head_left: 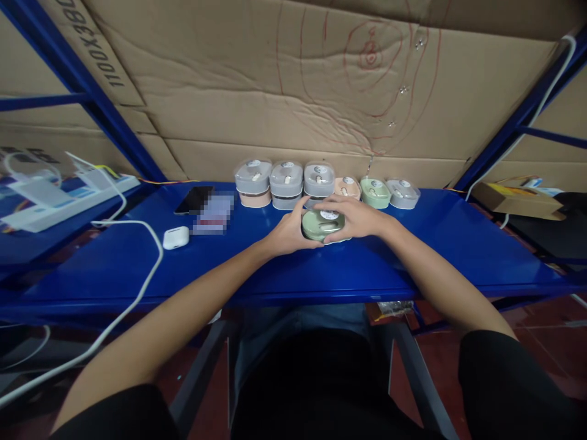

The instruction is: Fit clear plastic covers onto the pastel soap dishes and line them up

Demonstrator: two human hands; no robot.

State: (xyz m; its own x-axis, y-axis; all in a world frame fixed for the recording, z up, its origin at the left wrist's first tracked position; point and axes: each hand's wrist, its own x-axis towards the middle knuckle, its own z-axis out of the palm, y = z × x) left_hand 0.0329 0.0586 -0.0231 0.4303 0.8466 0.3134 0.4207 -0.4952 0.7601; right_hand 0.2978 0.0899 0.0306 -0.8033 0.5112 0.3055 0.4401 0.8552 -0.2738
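My left hand (291, 229) and my right hand (353, 217) both grip a sage-green rounded plastic case (322, 226) from either side, just above the blue metal shelf (114, 269). Its top has a round white label, and my right fingers lie across its far part. Right behind my hands stands a row of similar cases (316, 180) in grey, peach and green, some stacked in pairs under clear covers. My fingers are close to the row, and my hands hide its lower middle part.
To the left on the shelf lie a white earbud case (176, 238), a black phone (194, 200) and a pixelated flat item (213, 212). A white cable (137, 225) runs over the shelf edge. A white power strip (68, 201) sits further left. Cardboard (275, 85) lines the back.
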